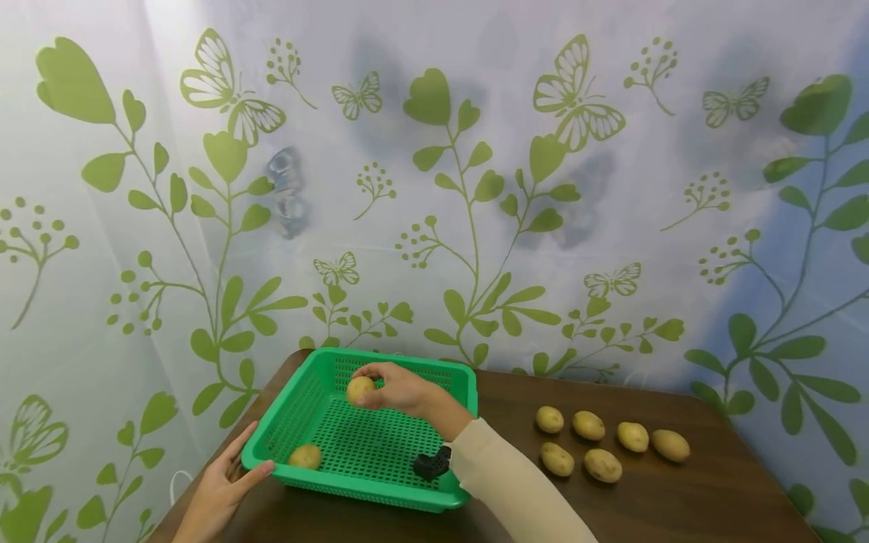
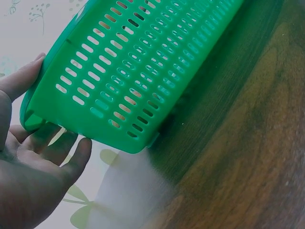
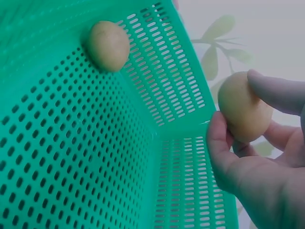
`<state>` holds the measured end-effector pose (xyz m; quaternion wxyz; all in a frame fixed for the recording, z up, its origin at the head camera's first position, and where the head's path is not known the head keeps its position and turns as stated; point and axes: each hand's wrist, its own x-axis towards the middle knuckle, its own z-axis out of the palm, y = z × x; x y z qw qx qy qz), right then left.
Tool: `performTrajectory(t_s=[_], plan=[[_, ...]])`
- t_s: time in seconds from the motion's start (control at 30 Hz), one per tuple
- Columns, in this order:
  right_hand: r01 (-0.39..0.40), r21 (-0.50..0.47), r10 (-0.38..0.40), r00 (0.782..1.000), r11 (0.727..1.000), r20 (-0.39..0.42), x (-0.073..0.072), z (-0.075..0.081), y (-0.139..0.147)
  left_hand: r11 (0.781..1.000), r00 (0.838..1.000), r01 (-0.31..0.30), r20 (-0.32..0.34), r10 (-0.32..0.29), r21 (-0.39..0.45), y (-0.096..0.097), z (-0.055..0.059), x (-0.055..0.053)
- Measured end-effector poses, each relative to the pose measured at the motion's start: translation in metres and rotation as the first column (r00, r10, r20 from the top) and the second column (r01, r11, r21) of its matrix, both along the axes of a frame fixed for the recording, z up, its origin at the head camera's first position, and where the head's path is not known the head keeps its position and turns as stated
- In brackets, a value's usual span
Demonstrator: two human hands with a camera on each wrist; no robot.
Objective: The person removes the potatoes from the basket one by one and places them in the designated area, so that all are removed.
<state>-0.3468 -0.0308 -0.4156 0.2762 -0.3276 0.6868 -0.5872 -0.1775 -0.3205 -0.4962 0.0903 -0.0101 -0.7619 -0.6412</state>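
Observation:
A potato [image 1: 360,391] is held by my right hand [image 1: 397,388], thumb on one side and fingers round the other. It is above the inside of a green plastic basket [image 1: 366,494], and the right wrist view shows the held potato [image 3: 244,107] off the basket's surfaces. Another potato [image 1: 305,456] lies on the basket floor in the near left corner. My left hand [image 1: 220,479] grips the basket's rim at that corner. From the left wrist view, the thumb is over the rim and the fingers [image 2: 78,160] are beneath it.
Several potatoes [image 1: 603,465] lie in two loose rows on the brown wooden table [image 1: 652,513], right of the basket. A black object [image 1: 432,462] shows beside my right sleeve; its support cannot be made out. Behind the table hangs a leaf-patterned curtain [image 1: 380,302].

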Motion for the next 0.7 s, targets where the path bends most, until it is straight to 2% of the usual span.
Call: performTrajectory(t_s=[0.17,0.5,0.7], plan=[[0.012,-0.02,-0.011,0.998,1.0,0.063,0.003,0.001,0.013,1.0,1.0,0.015,0.016,-0.015,-0.008,-0.001,-0.001,-0.001],[0.003,-0.022,-0.002,0.999,1.0,0.045,0.009,0.011,0.032,1.0,1.0,0.003,-0.012,-0.003,-0.023,-0.003,-0.003,0.001],[0.01,0.061,-0.009,1.0,0.998,-0.03,0.013,0.01,0.05,1.0,1.0,0.015,-0.015,-0.015,-0.005,0.0,-0.001,0.0]])
